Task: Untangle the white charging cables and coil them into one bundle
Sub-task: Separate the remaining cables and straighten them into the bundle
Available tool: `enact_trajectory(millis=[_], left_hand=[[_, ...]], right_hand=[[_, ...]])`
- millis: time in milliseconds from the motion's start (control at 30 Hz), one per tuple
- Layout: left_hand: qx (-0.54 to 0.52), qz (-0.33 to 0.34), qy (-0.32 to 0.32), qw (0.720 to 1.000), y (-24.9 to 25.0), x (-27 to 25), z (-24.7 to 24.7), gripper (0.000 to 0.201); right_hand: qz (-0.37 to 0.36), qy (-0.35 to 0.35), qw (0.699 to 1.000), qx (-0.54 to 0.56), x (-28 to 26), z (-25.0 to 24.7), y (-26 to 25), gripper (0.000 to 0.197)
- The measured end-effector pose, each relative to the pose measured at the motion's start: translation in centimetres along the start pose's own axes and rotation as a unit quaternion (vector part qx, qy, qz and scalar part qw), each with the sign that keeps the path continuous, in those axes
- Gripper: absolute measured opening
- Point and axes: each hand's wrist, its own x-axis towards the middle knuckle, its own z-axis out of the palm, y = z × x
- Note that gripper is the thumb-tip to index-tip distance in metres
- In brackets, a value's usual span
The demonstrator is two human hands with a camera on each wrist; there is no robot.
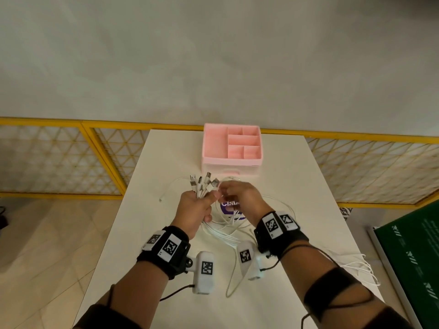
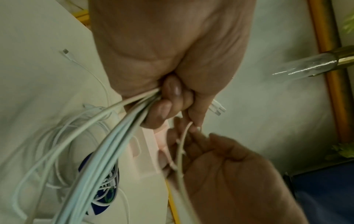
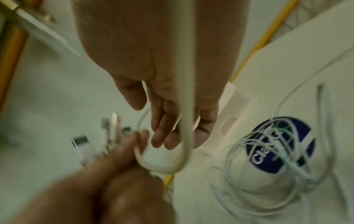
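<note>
My left hand (image 1: 194, 207) grips a bunch of white charging cables, fingers curled round them (image 2: 134, 118), with several USB plugs (image 1: 204, 182) fanning out above the fist. The cables (image 1: 221, 231) trail down in loose loops over the white table (image 1: 297, 186). My right hand (image 1: 240, 194) is right beside the plugs and close against the left hand. In the right wrist view its fingers (image 3: 172, 128) are relaxed and its thumb stands apart. One cable (image 3: 184, 136) runs across its palm and loops back to the left thumb. The left wrist view shows that cable (image 2: 179, 151) lying over the right fingers.
A pink compartment organizer (image 1: 231, 160) with a drawer stands at the table's far middle. A round purple sticker (image 1: 228, 208) lies under the cable loops. Cable ends reach the table's right edge (image 1: 356, 264). A yellow lattice fence (image 1: 59, 157) and a green board (image 1: 415, 257) flank the table.
</note>
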Motion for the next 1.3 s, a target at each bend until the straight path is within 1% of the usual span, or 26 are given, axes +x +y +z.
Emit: enact_trajectory(millis=[67,133,167,233,300,400,500,567,633,733,767,800,833,867,900,933,967,1000,1033,1100,1133,1167,1200,1233,1267,1300], left_hand=[[0.010,0.004,-0.008,1.000,-0.5,-0.3,0.0,0.020],[0.008,0.003,-0.005,1.000,-0.8,-0.4,0.0,0.029],[0.005,0.006,-0.002,1.000,-0.8,-0.6,0.0,0.027],[-0.004,0.015,0.003,1.000,-0.7,-0.7,-0.5,0.026],[-0.023,0.023,0.015,0.999,-0.6,-0.8,-1.2,0.020],[-0.057,0.012,0.058,0.997,-0.3,-0.8,-2.2,0.025],[-0.114,-0.010,0.107,0.988,-0.4,-0.6,-2.8,0.027],[-0.148,-0.023,0.145,0.978,-0.7,-0.4,-3.3,0.028],[-0.180,-0.033,0.170,0.968,-1.0,-0.3,-3.7,0.028],[-0.228,-0.040,0.176,0.957,-1.1,-0.1,-3.8,0.028],[-0.233,-0.042,0.173,0.956,-1.1,0.0,-3.7,0.028],[-0.236,-0.043,0.167,0.956,-1.1,0.1,-3.5,0.029],[-0.237,-0.042,0.159,0.958,-1.1,0.1,-3.3,0.029],[-0.237,-0.040,0.150,0.959,-1.2,0.1,-3.0,0.029],[-0.235,-0.038,0.142,0.961,-1.2,0.1,-2.7,0.028],[-0.231,-0.035,0.135,0.963,-1.1,0.1,-2.3,0.028],[-0.225,-0.034,0.128,0.965,-1.0,0.0,-1.9,0.028],[-0.219,-0.033,0.121,0.968,-0.7,-0.2,-1.5,0.028],[-0.216,-0.031,0.111,0.970,-0.5,-0.3,-1.1,0.029],[-0.219,-0.024,0.090,0.971,0.0,-0.6,-0.4,0.032],[-0.222,-0.020,0.081,0.971,0.2,-0.7,-0.1,0.033],[-0.224,-0.018,0.073,0.972,0.3,-0.8,0.1,0.034],[-0.227,-0.015,0.064,0.972,0.4,-0.9,0.3,0.034],[-0.229,-0.012,0.054,0.972,0.5,-1.0,0.4,0.034],[-0.231,-0.008,0.043,0.972,0.6,-1.1,0.6,0.033],[-0.230,-0.004,0.034,0.972,0.7,-1.2,0.8,0.033]], right_hand=[[-0.017,-0.001,0.998,0.058,0.2,0.2,-1.4,0.026],[-0.045,0.010,0.998,0.037,0.2,0.4,-2.6,0.023],[-0.060,0.022,0.998,0.019,0.2,0.3,-3.1,0.022],[-0.091,0.066,0.994,-0.003,0.4,-0.6,-4.4,0.023],[-0.109,0.127,0.986,-0.012,0.8,-3.0,-5.7,0.023],[-0.116,0.216,0.968,0.048,0.9,-8.6,-6.9,0.021],[-0.126,0.316,0.929,0.147,-0.2,-15.2,-6.6,0.017],[-0.124,0.394,0.895,0.167,-1.3,-19.7,-5.2,0.013],[-0.086,0.479,0.861,0.145,-3.1,-23.4,-2.7,0.016],[0.020,0.566,0.823,0.027,-6.4,-27.1,1.9,0.030],[0.065,0.575,0.815,-0.027,-7.5,-27.6,3.3,0.032],[0.109,0.557,0.818,-0.093,-8.5,-28.0,4.8,0.030],[0.163,0.524,0.823,-0.144,-9.3,-28.1,6.2,0.030],[0.230,0.484,0.818,-0.210,-9.8,-27.9,7.7,0.031],[0.281,0.455,0.791,-0.298,-10.0,-27.8,9.3,0.033],[0.294,0.425,0.776,-0.362,-9.9,-28.2,11.2,0.035],[0.284,0.424,0.787,-0.348,-10.0,-28.2,12.3,0.039],[0.282,0.449,0.805,-0.267,-9.7,-27.8,12.6,0.044],[0.265,0.491,0.804,-0.204,-9.5,-26.8,12.1,0.052],[0.265,0.508,0.794,-0.202,-9.2,-24.2,10.2,0.071],[0.240,0.512,0.792,-0.230,-8.9,-23.0,9.1,0.077],[0.195,0.511,0.791,-0.275,-8.5,-21.5,7.7,0.079],[0.118,0.516,0.791,-0.307,-7.8,-20.0,6.4,0.077],[0.027,0.497,0.808,-0.314,-7.0,-18.3,5.3,0.068],[-0.047,0.446,0.841,-0.303,-6.4,-16.3,4.2,0.055],[-0.107,0.363,0.884,-0.275,-6.0,-13.6,3.0,0.044]])
